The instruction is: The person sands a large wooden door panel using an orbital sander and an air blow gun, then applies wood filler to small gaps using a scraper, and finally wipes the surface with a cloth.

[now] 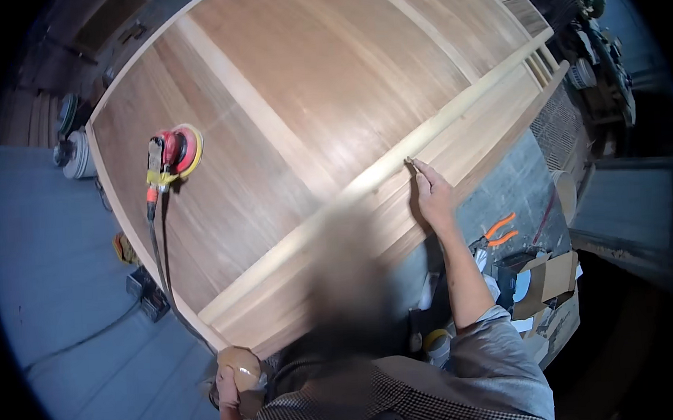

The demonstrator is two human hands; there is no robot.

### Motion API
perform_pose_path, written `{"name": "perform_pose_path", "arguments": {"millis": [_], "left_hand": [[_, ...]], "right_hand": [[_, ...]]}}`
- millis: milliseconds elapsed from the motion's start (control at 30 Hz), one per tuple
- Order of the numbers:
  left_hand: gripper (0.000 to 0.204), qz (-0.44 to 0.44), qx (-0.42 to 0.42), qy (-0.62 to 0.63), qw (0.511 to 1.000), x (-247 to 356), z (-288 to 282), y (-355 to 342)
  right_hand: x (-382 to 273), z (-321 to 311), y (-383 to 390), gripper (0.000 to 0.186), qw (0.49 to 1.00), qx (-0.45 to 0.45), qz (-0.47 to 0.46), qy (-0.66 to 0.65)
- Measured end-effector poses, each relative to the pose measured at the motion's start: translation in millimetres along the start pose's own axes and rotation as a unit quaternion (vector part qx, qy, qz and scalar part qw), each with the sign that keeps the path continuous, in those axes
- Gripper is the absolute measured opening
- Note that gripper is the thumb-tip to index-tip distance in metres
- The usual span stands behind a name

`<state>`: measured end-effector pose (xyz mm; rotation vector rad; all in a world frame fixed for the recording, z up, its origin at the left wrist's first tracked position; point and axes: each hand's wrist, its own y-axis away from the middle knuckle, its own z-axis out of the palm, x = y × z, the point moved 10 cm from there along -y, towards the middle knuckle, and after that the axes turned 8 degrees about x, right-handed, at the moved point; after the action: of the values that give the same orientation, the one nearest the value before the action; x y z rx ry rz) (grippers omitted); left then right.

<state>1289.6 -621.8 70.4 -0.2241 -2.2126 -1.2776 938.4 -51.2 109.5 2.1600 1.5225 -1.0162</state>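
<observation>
A: Head view, clock read from its middle. Where's the work?

B: Large wooden panel [302, 128] is laid out toward 12. Pale rail [453, 112] is run along its near side, 8 to 2.

A: Hands?

B: Right hand [433, 193], 3 o'clock: small piece [408, 160] is pinched at the fingertips, just beside the rail. Type can't be told at this size. Left hand [228, 387], 7 o'clock: round tan disc [242, 365] is gripped near the panel's corner.

A: Sander?

B: Red-and-yellow sander [174, 151] is parked on the panel at 10, not held. Hose [166, 287] is trailed toward 7.

A: Step in hand?

B: Touch-up of the rail by hand, judging by the fingertip position. Contact can't be confirmed.

A: Next move?

B: Light, even pressure along the rail is probably called for, pinch kept. If the sander is wanted, a hand would have to be freed first.

A: Obstructions?

B: Part of the rail is hidden by a dark blur [351, 270] at 6. Orange-handled pliers [502, 224] are set well apart on the grey table [529, 173], past 3; opened cardboard box [560, 274] is seen at 4.
</observation>
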Motion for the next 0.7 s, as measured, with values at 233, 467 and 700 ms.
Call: {"name": "perform_pose_path", "arguments": {"millis": [233,467,700], "left_hand": [[0.035,0.021,-0.010,-0.019,1.000,-14.2,-11.5,-6.6],[0.035,0.012,-0.011,0.048,0.999,-2.3,3.1,3.0],[0.036,0.028,0.015,0.050,0.998,-2.9,0.5,1.6]], "right_hand": [[-71.1,26.1,50.1,0.026,0.987,-0.119,-0.027,0.107],[-97.0,60.6,54.6,0.026,0.981,-0.131,-0.095,0.105],[-123.7,93.8,43.8,0.026,0.983,-0.111,-0.121,0.083]]}}
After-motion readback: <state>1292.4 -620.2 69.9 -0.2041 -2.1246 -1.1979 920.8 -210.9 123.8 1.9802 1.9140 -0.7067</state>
